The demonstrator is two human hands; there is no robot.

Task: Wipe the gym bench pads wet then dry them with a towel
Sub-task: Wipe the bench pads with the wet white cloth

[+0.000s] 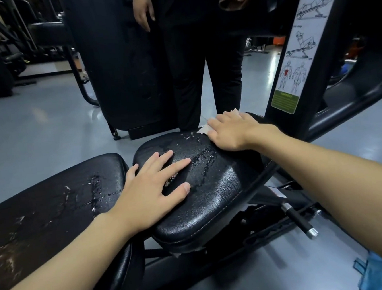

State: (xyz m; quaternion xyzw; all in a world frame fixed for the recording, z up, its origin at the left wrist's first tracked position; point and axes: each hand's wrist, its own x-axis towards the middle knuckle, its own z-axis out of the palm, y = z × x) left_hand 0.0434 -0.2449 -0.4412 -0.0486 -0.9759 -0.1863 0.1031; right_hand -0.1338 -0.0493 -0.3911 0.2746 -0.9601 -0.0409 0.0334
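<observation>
Your left hand lay flat, fingers released, on the wet seat pad; beyond it, your right hand pressed a pale cloth flat beneath its fingers.

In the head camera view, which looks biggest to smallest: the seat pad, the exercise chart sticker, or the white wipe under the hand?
1. Seat pad, though nearest the camera.
2. Exercise chart sticker.
3. White wipe, mostly hidden under the right hand.
</observation>
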